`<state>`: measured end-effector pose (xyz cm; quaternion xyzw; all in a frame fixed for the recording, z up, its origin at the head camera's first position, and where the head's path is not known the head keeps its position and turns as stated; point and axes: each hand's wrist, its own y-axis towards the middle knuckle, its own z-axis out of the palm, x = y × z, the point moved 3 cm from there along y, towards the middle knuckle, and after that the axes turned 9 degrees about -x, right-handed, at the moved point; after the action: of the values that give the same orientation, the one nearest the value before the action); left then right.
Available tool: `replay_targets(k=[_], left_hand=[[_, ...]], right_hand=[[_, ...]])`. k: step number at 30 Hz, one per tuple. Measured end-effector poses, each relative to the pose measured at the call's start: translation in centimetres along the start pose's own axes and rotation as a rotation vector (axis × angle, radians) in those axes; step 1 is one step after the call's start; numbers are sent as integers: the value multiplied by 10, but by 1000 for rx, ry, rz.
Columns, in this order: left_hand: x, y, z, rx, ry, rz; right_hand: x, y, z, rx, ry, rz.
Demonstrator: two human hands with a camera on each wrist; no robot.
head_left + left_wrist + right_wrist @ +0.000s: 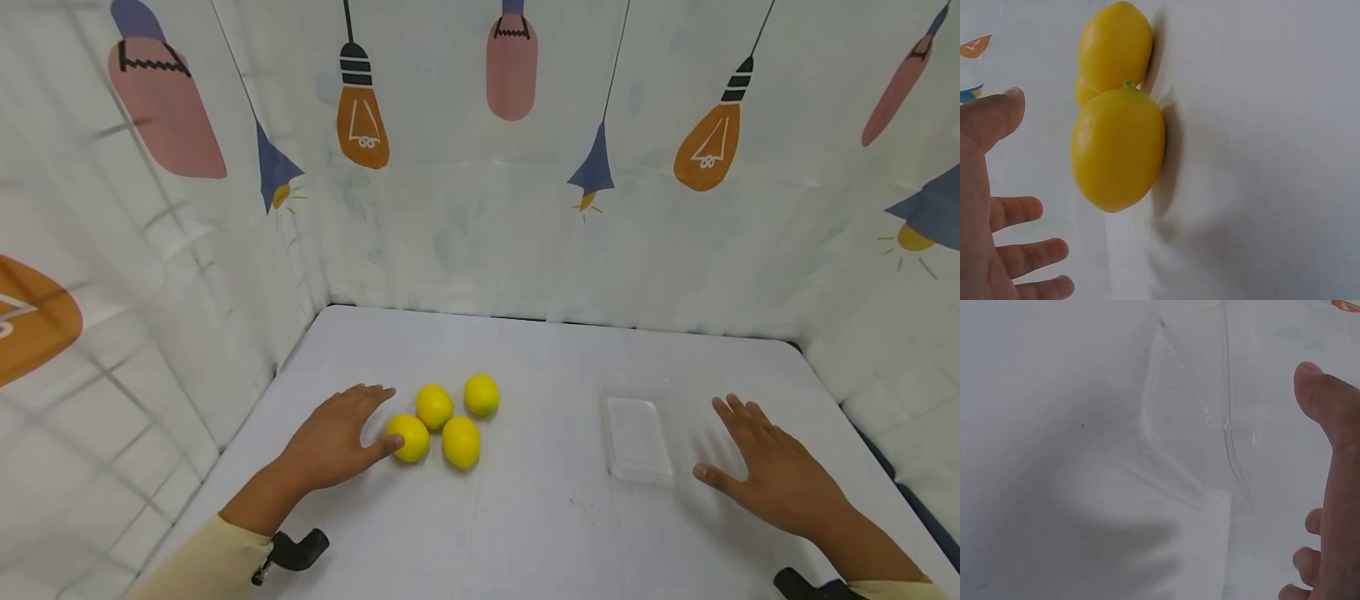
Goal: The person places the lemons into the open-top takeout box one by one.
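Several yellow lemons sit bunched on the white table, left of its middle. The leftmost lemon (414, 440) is nearest my left hand (328, 440), whose thumb overlaps it in the head view. In the left wrist view, a gap shows between the spread fingers and the closest lemon (1119, 153). To the right lies a clear plastic container (639, 437), its see-through walls faint against the table. My right hand (783, 479) hovers just right of that container with fingers extended, holding nothing. The right wrist view shows the container's corner (1175, 412) beside the thumb.
The white table (540, 533) is enclosed by hanging white cloth (465, 242) printed with lamps and bulbs at the back and sides. Each wrist wears a black strap mount (300, 552) over a cream sleeve. The lemons and the container stand well apart.
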<state>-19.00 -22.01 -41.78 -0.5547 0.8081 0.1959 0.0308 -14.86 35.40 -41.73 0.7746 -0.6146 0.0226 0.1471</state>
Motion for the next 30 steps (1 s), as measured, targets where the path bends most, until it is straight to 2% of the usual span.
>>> replay_targets(k=[4,11,19,30], left_hand=[[-2,-1,5,1,-3,-4],[-4,-2,13,35,2,-53],[-7,-4,20,54,2,-82],[-10,-5,26,39,11,-68]], right_hand=[[2,-2,5,0,13,1],[4,-3,13,-3,25,0],[8,-3,22,-7,29,-8],[12,-2,32,7,-31,9]])
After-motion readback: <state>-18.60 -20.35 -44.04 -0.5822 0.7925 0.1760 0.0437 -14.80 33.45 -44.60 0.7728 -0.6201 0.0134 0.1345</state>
